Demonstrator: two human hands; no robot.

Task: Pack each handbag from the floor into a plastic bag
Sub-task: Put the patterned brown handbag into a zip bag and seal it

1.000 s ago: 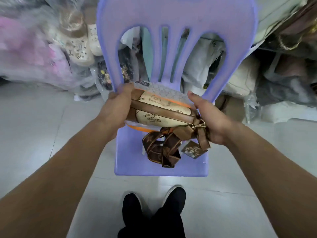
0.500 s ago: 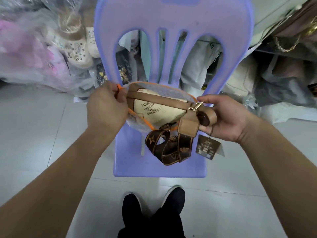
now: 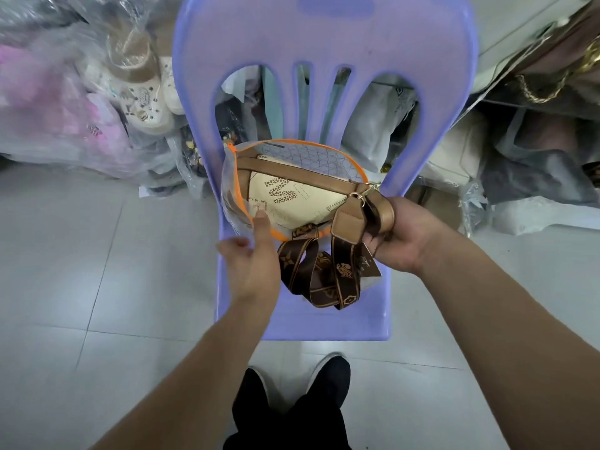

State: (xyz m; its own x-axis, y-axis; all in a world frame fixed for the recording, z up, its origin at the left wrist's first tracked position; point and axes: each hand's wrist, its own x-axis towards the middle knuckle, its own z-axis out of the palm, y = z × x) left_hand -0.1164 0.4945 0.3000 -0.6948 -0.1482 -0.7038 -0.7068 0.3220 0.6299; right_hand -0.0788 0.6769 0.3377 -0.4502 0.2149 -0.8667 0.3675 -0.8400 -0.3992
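- The pale tiled floor (image 3: 81, 287) fills the lower view; a person stands on it in black shoes (image 3: 328, 371), right in front of the chair.
- A lilac plastic chair (image 3: 324, 43) with a slotted back faces the person. Both hands work above its seat.
- Heaps of plastic-wrapped goods (image 3: 65, 108) crowd the floor behind the chair. At the left are cream clogs (image 3: 146, 105) with charms, and at the right wrapped bags, one with a gold chain (image 3: 545, 92).
- Both bare forearms reach forward from the bottom corners.
- The left hand (image 3: 253, 264) holds the near wall of the plastic bag (image 3: 302, 154). Its thumb (image 3: 261, 222) lies straight up against the orange rim and the fingers sit behind the clear film, so the pinch is loose.
- The right hand (image 3: 406, 235) is palm up, with its fingers curled firmly round the protruding tan end of the handbag (image 3: 292, 196).
- The plastic bag is clear with an orange-edged mouth, which gapes toward the camera. A faint geometric print shows on its far wall.
- The cream and tan handbag sits mostly inside that mouth, with its right end outside.
- Its perforated letters look like "MNT" but cannot be read with certainty.
- The brown strap (image 3: 324, 277), woven with flower monograms, hangs out in loops over the seat.
- A dark hang tag (image 3: 370, 264) dangles under the right hand; its print is too small to read.
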